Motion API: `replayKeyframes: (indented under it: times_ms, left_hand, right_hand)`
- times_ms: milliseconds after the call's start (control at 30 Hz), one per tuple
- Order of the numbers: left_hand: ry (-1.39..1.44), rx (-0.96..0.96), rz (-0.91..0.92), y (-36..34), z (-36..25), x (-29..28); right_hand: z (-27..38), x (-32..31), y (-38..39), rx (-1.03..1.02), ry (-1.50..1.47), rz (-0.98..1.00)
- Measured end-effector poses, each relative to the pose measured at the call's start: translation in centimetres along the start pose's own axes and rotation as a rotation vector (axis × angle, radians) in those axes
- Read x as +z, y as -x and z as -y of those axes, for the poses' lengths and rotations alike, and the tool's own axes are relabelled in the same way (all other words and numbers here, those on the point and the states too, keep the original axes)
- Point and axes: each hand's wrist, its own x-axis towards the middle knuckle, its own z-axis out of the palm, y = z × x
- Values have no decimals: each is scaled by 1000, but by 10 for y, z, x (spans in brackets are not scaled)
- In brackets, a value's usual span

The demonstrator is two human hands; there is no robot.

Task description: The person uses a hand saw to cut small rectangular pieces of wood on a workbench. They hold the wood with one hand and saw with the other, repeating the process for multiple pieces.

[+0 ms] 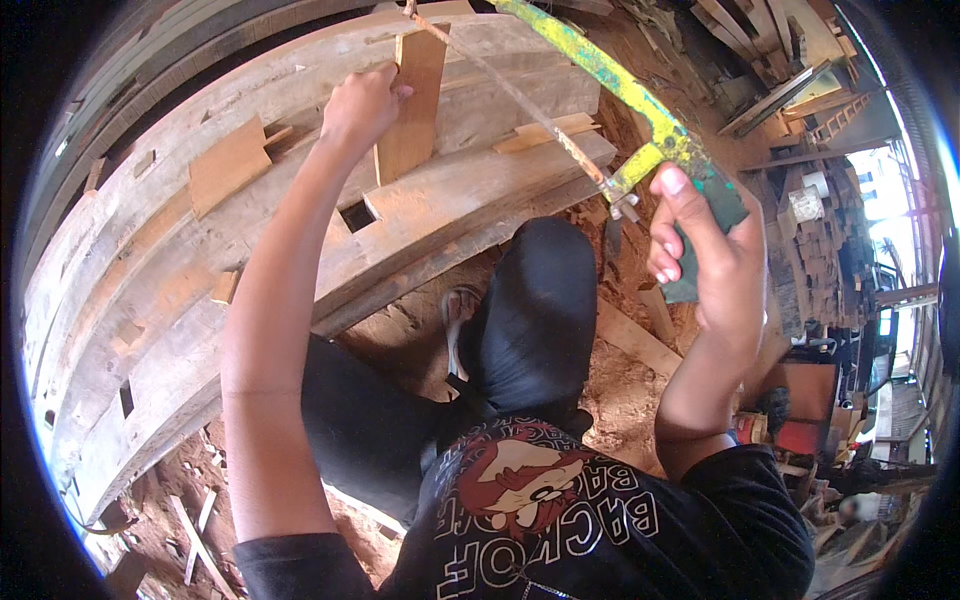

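Observation:
In my right hand (705, 240) is the dark green handle of a hacksaw (600, 75), its frame yellow with worn green patches. The thin rusty blade (510, 90) runs from beside that hand up to the far edge, near the top of a flat wooden board (412, 110). Whether the blade touches the wood I cannot tell. My left hand (365, 105) is closed at the board's left edge, gripping it. That board stands up from thick weathered timbers (480, 190) lying side by side.
A small flat wood piece (230, 165) lies on the timbers to the left. Square holes (357, 215) are cut into them. Reddish sawdust and offcuts (630, 335) cover the ground near my knee. Stacked lumber (810, 265) stands at the right.

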Motion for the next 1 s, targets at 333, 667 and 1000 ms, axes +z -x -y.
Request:
replayKeyframes:
  times_ms: [333, 667, 1000]
  left_hand:
    - [11, 51, 48, 7, -13, -3]
    - [-72, 12, 47, 15, -24, -6]
    - [-67, 21, 55, 12, -27, -7]
  right_hand:
    - [4, 21, 15, -486, -140, 19]
    - [-4, 23, 16, -336, -212, -18]
    - [0, 33, 9, -192, -69, -43]
